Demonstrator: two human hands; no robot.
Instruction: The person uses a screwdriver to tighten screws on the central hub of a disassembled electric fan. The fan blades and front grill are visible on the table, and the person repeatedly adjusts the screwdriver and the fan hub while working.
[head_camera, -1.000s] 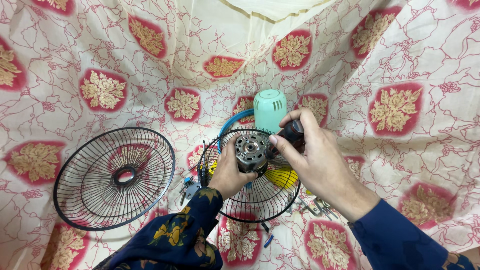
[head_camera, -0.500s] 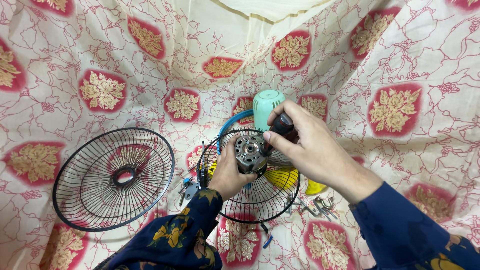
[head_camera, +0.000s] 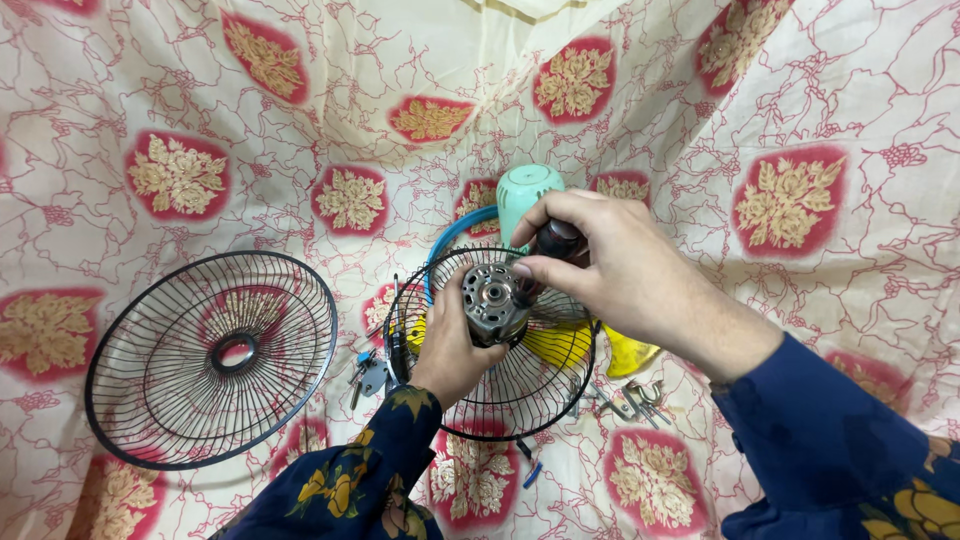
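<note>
A small fan's metal motor (head_camera: 492, 300) sits at the centre of a black wire guard (head_camera: 520, 395) on a flowered cloth. My left hand (head_camera: 452, 345) grips the motor from below. My right hand (head_camera: 610, 265) comes from the right, its fingers shut on a dark screwdriver handle (head_camera: 556, 240) whose tip meets the motor's upper right side. Behind them stands a pale green motor cover (head_camera: 526, 192) with a blue part (head_camera: 452, 245) curving beside it. Yellow fan blades (head_camera: 628, 352) show through and beside the guard.
A second black wire guard (head_camera: 212, 358) lies flat at the left. Small metal and blue parts (head_camera: 368, 372) lie between the two guards. Loose metal clips and screws (head_camera: 632, 398) lie right of the near guard. The cloth (head_camera: 800, 120) covers everything around.
My right hand has shifted left and down, bringing the screwdriver closer onto the motor. My left hand keeps its hold on the motor.
</note>
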